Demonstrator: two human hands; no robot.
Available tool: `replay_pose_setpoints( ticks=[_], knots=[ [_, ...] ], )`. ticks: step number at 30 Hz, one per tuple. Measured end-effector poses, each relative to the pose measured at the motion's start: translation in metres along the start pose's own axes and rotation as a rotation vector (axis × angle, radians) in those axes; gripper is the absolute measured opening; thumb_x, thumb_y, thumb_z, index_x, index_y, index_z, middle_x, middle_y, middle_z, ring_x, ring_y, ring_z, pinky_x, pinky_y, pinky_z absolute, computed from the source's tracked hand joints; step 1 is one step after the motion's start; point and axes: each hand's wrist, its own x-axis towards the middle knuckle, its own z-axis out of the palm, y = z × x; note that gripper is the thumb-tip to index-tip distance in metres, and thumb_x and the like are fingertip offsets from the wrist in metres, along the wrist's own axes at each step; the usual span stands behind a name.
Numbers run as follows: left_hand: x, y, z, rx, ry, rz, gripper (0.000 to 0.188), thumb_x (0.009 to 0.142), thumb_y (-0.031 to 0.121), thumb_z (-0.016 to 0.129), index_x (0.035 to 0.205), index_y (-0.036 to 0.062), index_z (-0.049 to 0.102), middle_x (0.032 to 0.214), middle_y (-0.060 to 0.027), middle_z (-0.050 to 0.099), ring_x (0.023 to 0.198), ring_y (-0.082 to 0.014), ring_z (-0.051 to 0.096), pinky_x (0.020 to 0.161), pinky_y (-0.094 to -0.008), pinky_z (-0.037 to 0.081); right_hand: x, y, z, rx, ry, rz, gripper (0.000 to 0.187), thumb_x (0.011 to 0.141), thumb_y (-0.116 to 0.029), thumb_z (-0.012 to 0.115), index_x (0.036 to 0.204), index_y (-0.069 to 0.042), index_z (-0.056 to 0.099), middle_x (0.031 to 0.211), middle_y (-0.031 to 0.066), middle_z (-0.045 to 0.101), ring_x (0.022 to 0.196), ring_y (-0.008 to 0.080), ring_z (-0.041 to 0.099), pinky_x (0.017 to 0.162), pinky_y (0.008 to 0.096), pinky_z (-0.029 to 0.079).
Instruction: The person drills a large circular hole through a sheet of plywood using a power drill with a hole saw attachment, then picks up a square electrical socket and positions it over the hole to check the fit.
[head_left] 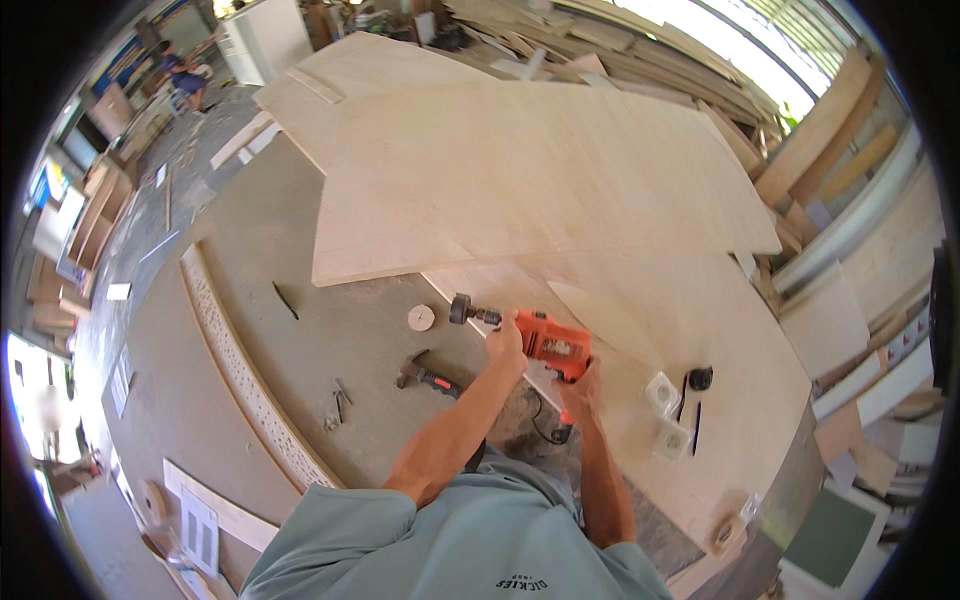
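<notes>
An orange-red power drill (556,345) is held in front of my body, its front end pointing left. A dark hole saw (461,308) sits in its chuck. My left hand (508,340) is closed round the front of the drill, just behind the chuck. My right hand (583,388) grips the rear of it, at the handle. Left of the hole saw lies a round wooden disc (421,318) with a small mark at its centre. A claw hammer (430,377) rests below the disc, near my left forearm. The drill's cord (545,430) hangs partly hidden beneath my right hand.
Large pale plywood sheets (530,180) overlap ahead and right. A curved perforated strip (245,360) lies to the left, with small metal pieces (340,400) near it. A black tape measure (701,378) and pens (697,430) sit right. Another person (183,75) sits far off left.
</notes>
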Motion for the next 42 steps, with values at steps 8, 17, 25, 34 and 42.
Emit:
replay_pose_setpoints(
  ticks=[8, 17, 25, 34, 42],
  knots=[
    [-0.141, 0.042, -0.037, -0.290, -0.217, 0.043, 0.028, 0.094, 0.035, 0.058, 0.098, 0.0072, 0.052, 0.083, -0.0077, 0.062, 0.073, -0.0218, 0.065, 0.068, -0.0388, 0.057, -0.058, -0.006, -0.057, 0.589, -0.567, -0.112, 0.047, 0.064, -0.001, 0.089, 0.104, 0.000, 0.064, 0.081, 0.0019, 0.067, 0.072, 0.0144, 0.063, 0.067, 0.0309, 0.054],
    [-0.295, -0.019, -0.119, -0.370, -0.239, 0.245, 0.028, 0.096, 0.032, 0.057, 0.104, 0.0061, 0.054, 0.086, -0.0072, 0.060, 0.076, -0.0209, 0.065, 0.070, -0.0378, 0.057, -0.136, 0.062, -0.117, 0.742, -1.152, -0.261, 0.058, 0.070, -0.005, 0.090, 0.121, -0.001, 0.063, 0.104, 0.0016, 0.068, 0.089, 0.0097, 0.063, 0.079, 0.0287, 0.054],
    [-0.393, -0.073, -0.199, -0.380, -0.576, 0.312, 0.029, 0.096, 0.032, 0.058, 0.099, 0.0029, 0.059, 0.093, -0.0153, 0.065, 0.092, -0.0308, 0.066, 0.084, -0.0459, 0.055, -0.234, 0.079, -0.177, 0.534, -1.132, -0.629, 0.056, 0.071, -0.015, 0.088, 0.118, -0.002, 0.061, 0.105, 0.0095, 0.070, 0.092, 0.0116, 0.063, 0.082, 0.0308, 0.053],
    [-0.475, -0.136, -0.252, -0.338, -0.548, 0.155, 0.026, 0.097, 0.021, 0.061, 0.075, 0.0101, 0.051, 0.071, -0.0095, 0.063, 0.080, -0.0311, 0.067, 0.079, -0.0511, 0.053, -0.333, 0.153, -0.225, 0.459, -0.938, -0.862, 0.042, 0.069, -0.017, 0.085, 0.102, -0.003, 0.065, 0.084, 0.0108, 0.061, 0.071, 0.0287, 0.061, 0.064, 0.0364, 0.049],
    [-0.570, -0.201, -0.287, -0.139, -0.437, 0.145, 0.025, 0.095, 0.010, 0.060, 0.072, 0.0090, 0.050, 0.062, -0.0075, 0.059, 0.064, -0.0242, 0.065, 0.072, -0.0418, 0.054, -0.447, 0.231, -0.277, 0.556, -0.780, -0.830, 0.038, 0.070, -0.017, 0.080, 0.101, -0.001, 0.065, 0.085, 0.0126, 0.062, 0.071, 0.0316, 0.061, 0.065, 0.0383, 0.049]
  ],
)
